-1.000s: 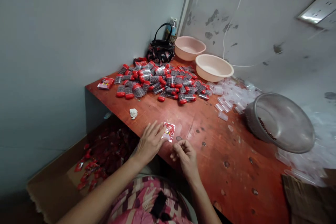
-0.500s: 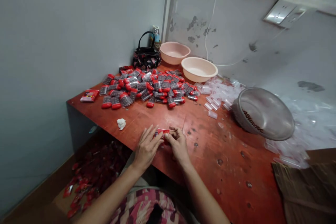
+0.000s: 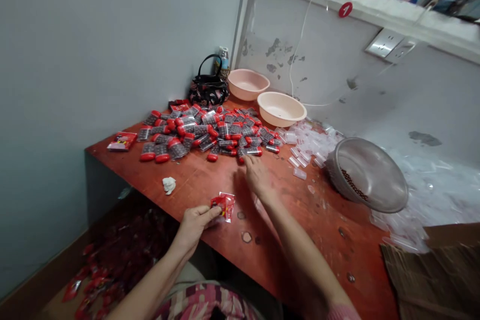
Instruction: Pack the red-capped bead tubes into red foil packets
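Note:
My left hand (image 3: 197, 222) is closed, pinching a small red plastic packet (image 3: 226, 206) between thumb and fingers just above the table's front edge. My right hand (image 3: 258, 176) reaches forward with its fingers stretched out, a little blurred. Its fingertips are at the near edge of a pile of clear containers with red caps (image 3: 202, 129), filled with dark round pieces. Whether the fingertips touch the nearest container (image 3: 242, 154) I cannot tell.
A crumpled white tissue (image 3: 169, 185) and a flat red packet (image 3: 122, 141) lie at the left of the red table (image 3: 300, 225). Beyond are a black handbag (image 3: 208, 91), two plastic basins (image 3: 282, 110), loose clear tubes (image 3: 305, 142) and a tilted metal bowl (image 3: 369, 175). Red packets (image 3: 93, 285) fill the space below.
My right hand has left the packet and moved forward to the pile of containers. My left hand keeps the packet, now pinched at its left side. The view has tilted up slightly.

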`<state>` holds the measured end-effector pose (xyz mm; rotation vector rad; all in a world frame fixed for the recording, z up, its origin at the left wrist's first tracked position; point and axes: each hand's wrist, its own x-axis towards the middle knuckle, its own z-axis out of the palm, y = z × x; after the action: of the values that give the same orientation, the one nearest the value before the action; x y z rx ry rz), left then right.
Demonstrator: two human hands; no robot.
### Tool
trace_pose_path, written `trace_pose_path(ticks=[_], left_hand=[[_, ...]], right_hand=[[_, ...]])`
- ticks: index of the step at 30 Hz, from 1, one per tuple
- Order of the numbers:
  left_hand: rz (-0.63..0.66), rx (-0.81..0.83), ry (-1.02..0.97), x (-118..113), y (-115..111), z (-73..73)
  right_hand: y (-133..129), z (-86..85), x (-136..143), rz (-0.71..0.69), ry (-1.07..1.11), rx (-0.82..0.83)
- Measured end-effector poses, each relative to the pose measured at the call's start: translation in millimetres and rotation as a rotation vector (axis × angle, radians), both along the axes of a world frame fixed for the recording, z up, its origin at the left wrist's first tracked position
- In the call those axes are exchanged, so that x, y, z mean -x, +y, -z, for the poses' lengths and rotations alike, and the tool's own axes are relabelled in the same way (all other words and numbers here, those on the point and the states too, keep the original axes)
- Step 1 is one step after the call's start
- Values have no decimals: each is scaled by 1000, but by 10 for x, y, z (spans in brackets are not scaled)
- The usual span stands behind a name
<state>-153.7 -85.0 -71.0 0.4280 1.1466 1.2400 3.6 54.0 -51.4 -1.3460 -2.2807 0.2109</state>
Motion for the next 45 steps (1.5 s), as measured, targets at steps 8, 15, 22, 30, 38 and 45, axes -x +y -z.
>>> trace_pose_path(ticks=[8, 15, 22, 30, 38, 45], left_hand=[[-194, 98, -276, 182, -76, -62], [-407, 135, -519, 237, 88, -105], [-430, 180, -579, 109, 232, -136], [-281, 10, -523, -68, 161, -120], [28, -156, -264, -75, 102, -177], [89, -148, -160, -88, 76, -103]], right_hand=[[668, -52, -85, -413, -376, -128], [-356, -38, 24, -92, 596, 404], [-1414, 74, 272, -41, 725, 727], [-1435, 115, 250, -5, 657, 643], [-1448, 173, 183, 24, 787, 685], [-1463, 196, 185, 56, 816, 595]])
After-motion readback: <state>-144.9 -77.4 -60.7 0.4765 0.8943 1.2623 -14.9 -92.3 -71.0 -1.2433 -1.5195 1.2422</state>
